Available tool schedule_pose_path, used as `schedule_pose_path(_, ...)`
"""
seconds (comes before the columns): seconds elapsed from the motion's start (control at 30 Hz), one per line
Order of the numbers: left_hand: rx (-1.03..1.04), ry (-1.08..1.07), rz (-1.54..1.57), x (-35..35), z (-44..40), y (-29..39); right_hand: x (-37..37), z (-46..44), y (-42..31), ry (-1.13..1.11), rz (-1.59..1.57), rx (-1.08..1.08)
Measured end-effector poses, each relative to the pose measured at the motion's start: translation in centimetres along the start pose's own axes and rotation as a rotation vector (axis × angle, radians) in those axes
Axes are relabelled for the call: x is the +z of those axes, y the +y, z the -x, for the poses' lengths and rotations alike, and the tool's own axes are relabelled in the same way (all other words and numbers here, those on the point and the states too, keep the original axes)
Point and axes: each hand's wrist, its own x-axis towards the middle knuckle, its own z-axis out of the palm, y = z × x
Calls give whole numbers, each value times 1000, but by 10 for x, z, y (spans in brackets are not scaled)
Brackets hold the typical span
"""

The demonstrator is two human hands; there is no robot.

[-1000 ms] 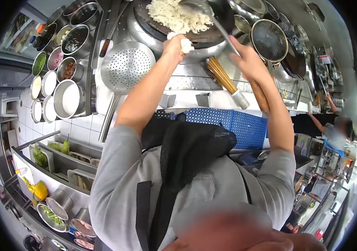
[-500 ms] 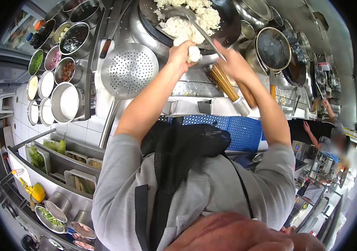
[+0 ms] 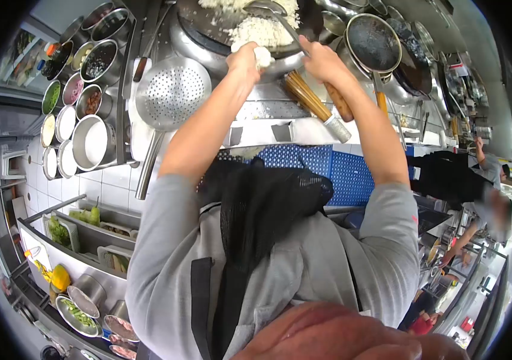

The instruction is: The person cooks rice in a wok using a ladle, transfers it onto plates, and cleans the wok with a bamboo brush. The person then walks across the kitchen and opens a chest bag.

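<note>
The right hand (image 3: 324, 62) is closed around a long ladle (image 3: 292, 35). The ladle runs from 11 o'clock at its round end to 5 o'clock at its wood end, and the round end is over the white rice (image 3: 265, 30) in the big wok (image 3: 199, 23).

The left hand (image 3: 243, 62) holds a bunched white cloth (image 3: 263, 57) at the wok's near edge. It is nearer to the rice, which is at 1 o'clock from it.

A strainer (image 3: 172, 93) lies at 8 o'clock from the left hand. A stick brush (image 3: 307, 96) lies at 7 o'clock from the right hand, on the steel stove top (image 3: 262, 111). A blue mat (image 3: 352, 177) is lower down.
</note>
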Motion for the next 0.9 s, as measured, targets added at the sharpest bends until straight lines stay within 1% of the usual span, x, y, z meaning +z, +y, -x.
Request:
schedule_pose_path(0.07, -65, -63, 75, 7, 88, 23, 6, 17, 10, 128, 43, -124)
schedule_pose_path(0.1, -86, -70, -14, 6, 114, 30, 18, 27, 28, 405, 162, -407)
schedule_pose_path(0.13, -60, -63, 12, 1, 107, 26, 14, 47, 17, 257, 65, -306)
schedule_pose_path(0.2, -5, -73, 47, -1, 69, 24, -24, 91, -15, -15, -125, -86)
schedule_pose_path(0.23, 23, -78, 35, -4, 49, 19, -35, 105, -14, -40, -126, -162)
schedule_pose_path(0.27, 9, -55, 40, -2, 47, 21, -45, 117, -7, -67, -122, -243)
schedule_pose_path(0.3, -18, -84, 11, 5, 66, 33, -56, 133, 4, -89, -229, -347)
schedule_pose_path(0.33, -56, -102, -31, 4, 96, 41, -90, 159, -20, -291, -317, -110)
schedule_pose_path(0.37, -107, -159, -58, 2, 110, 50, -99, 155, -23, -359, -268, -59)
schedule_pose_path(0.4, -95, -102, -90, 9, 122, 57, -99, 155, -21, -437, -223, -3)
schedule_pose_path(0.47, -70, -144, -17, -12, 82, 32, -35, 95, 9, -189, 70, -140)
schedule_pose_path(0.5, -20, -149, 7, -26, 64, 9, 5, 65, 19, -14, -12, -156)
schedule_pose_path(0.53, 45, -158, 33, -38, 49, -9, 27, 43, 19, 171, -91, -184)
schedule_pose_path(0.57, 47, -161, 124, -50, 60, -24, 21, 39, 10, 196, -73, -185)
schedule_pose_path(0.6, 29, -179, 75, -61, 93, -29, 17, 42, 1, 206, -66, -178)
schedule_pose_path(0.67, -40, -109, 34, -70, 143, -22, 6, 53, -8, 233, -47, -206)
schedule_pose_path(0.73, -9, -171, 141, -33, 168, 15, -2, 86, -3, 211, -7, -272)
schedule_pose_path(0.77, -57, -142, 77, -18, 149, 32, -12, 96, -14, 57, -83, -178)
schedule_pose_path(0.8, -58, -159, -61, -15, 117, 37, -30, 102, -27, -73, -152, -84)
schedule_pose_path(0.83, -46, -143, -34, -19, 80, 35, -38, 112, -35, -207, -224, 14)
schedule_pose_path(0.9, -45, -137, -23, -17, 79, 41, -52, 125, -10, -239, -237, -166)
